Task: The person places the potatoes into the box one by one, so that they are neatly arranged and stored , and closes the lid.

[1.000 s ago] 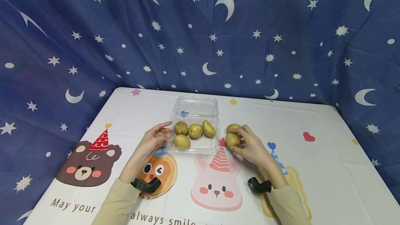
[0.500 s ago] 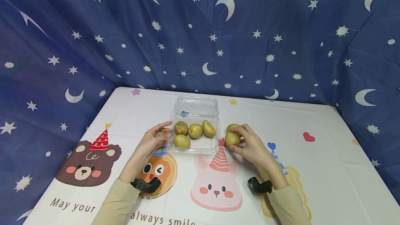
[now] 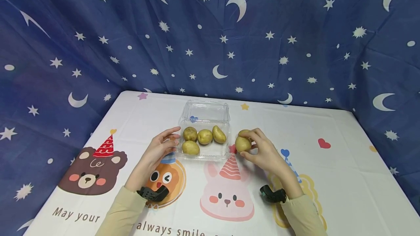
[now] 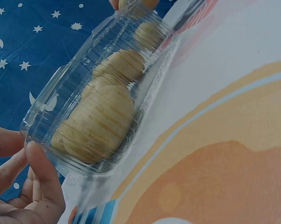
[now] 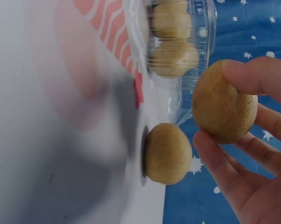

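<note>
My right hand (image 3: 267,155) pinches a yellow-brown potato (image 3: 243,144) between thumb and fingers, just right of the container. In the right wrist view, that potato (image 5: 224,103) is held above the table, while another potato (image 5: 168,154) lies on the cloth below. A clear plastic clamshell container (image 3: 214,152) stands with its lid (image 3: 206,111) folded back. Several potatoes (image 3: 205,137) lie inside it, and its front right part shows bare bottom. Against the container's left side, my left hand (image 3: 160,148) rests with fingertips touching the rim, fingers fairly straight.
A white printed tablecloth (image 3: 344,177) with cartoon animals covers the table. Behind it hangs a dark blue curtain (image 3: 256,61) with stars and moons. Black wrist cameras (image 3: 154,193) are strapped to both wrists.
The potato in my right hand has shifted slightly left and up, covering more of the potato behind it. My left hand and the container have stayed in place.
</note>
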`<state>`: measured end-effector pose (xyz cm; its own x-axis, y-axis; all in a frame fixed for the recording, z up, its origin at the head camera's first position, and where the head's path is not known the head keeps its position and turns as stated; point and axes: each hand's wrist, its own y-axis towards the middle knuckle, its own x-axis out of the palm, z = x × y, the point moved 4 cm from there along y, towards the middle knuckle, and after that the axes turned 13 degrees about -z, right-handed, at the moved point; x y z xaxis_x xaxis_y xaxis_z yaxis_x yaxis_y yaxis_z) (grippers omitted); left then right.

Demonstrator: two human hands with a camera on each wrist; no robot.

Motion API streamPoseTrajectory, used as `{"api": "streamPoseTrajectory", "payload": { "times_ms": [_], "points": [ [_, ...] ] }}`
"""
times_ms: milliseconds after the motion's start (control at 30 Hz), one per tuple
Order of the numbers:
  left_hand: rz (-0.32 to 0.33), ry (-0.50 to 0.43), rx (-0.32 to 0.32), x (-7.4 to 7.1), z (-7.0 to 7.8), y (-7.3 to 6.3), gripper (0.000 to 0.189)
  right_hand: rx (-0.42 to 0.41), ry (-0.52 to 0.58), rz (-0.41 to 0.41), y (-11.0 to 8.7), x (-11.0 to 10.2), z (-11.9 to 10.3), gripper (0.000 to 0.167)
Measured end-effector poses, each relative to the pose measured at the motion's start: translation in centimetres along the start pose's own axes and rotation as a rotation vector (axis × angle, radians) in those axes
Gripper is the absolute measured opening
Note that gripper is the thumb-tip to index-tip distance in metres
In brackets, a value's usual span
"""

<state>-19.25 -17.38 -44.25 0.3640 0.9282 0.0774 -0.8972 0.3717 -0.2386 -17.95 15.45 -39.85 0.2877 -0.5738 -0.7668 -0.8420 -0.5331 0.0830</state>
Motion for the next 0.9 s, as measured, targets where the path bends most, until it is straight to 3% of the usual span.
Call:
{"api": "streamPoseTrajectory", "payload": {
  "times_ms": [900],
  "points": [
    [0.002,-0.008,-0.006,-0.1,-0.1,0.0,0.055,-0.032,0.053,-0.043,1.1,0.3,-2.9,0.052]
  ]
}}
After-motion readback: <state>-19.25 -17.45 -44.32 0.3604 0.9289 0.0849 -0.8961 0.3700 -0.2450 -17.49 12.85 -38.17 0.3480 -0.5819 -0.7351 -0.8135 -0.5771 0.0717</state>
